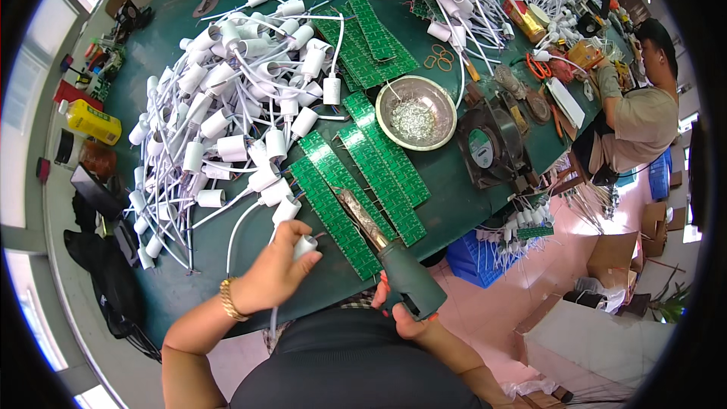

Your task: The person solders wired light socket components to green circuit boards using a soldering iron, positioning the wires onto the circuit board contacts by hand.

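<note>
My left hand point(266, 274) pinches a white lamp holder point(304, 247) between thumb and fingers, its white cable hanging below the wrist. My right hand point(400, 313) is wrapped round the handle of a dark green soldering gun point(411, 279). The gun's worn metal barrel points up and away, over several long green circuit boards point(331, 221) lying side by side on the table. Whether its tip touches a board I cannot tell. A big heap of white lamp holders with cables point(219, 121) covers the left of the table, just beyond my left hand.
A metal bowl point(387, 123) with silvery bits stands behind the boards, and a dark fan point(488, 144) to its right. More green boards point(360, 49) are stacked farther back. A yellow bottle point(94, 123) stands far left. A blue crate point(471, 259) is below the table's right edge. A co-worker point(642, 120) sits at the right.
</note>
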A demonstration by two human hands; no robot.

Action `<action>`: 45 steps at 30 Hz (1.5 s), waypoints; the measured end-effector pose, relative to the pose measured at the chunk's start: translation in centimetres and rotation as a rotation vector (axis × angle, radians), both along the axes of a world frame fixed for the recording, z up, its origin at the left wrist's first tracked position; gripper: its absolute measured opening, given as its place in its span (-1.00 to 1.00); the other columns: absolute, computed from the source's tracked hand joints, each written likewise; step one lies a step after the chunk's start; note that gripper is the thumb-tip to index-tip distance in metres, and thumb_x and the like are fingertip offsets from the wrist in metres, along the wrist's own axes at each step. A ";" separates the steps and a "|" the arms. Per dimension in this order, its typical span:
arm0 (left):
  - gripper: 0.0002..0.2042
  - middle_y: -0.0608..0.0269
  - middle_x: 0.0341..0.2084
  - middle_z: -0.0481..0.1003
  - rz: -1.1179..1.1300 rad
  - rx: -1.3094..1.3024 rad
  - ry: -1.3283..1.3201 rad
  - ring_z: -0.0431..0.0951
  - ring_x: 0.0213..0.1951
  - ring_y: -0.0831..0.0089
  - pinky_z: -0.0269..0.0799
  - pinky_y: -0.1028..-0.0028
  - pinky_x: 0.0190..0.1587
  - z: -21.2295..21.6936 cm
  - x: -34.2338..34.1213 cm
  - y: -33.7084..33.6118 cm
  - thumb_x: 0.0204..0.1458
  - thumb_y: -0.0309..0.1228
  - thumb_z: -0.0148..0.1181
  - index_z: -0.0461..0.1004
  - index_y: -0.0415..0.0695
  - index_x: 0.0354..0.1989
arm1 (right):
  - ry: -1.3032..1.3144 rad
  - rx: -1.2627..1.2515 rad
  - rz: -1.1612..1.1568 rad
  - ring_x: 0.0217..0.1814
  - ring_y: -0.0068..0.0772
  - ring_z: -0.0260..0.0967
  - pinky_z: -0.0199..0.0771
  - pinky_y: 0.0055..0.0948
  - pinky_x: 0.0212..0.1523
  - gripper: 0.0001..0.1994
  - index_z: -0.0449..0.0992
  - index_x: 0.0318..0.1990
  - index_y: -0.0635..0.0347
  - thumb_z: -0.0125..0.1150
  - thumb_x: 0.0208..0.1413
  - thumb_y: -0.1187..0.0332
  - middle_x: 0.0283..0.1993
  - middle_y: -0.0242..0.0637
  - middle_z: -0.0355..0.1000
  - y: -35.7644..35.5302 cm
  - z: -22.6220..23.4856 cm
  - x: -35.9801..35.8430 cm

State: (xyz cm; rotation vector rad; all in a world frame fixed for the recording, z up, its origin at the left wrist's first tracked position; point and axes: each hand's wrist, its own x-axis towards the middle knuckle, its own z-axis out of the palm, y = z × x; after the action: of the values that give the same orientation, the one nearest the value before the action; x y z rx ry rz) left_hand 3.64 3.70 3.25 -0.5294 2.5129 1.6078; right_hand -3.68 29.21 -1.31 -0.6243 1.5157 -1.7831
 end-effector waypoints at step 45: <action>-0.88 0.21 -0.21 0.42 0.301 -0.704 0.364 0.30 -0.09 0.14 0.08 0.19 0.03 -2.1 -6.0 0.1 -0.26 -0.62 0.17 0.39 -0.15 -0.53 | -0.022 0.129 0.096 -0.31 -0.43 0.39 0.38 -0.49 -0.43 -0.23 0.27 0.13 0.11 0.29 -0.10 -0.26 -0.33 -0.31 0.35 0.2 -0.7 -1.5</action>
State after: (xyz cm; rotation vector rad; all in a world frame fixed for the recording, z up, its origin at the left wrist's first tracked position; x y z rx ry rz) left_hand -2.34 3.85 1.13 -0.7632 3.4157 0.8868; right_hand -5.16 29.41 -2.04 -0.6013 1.5459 -1.6016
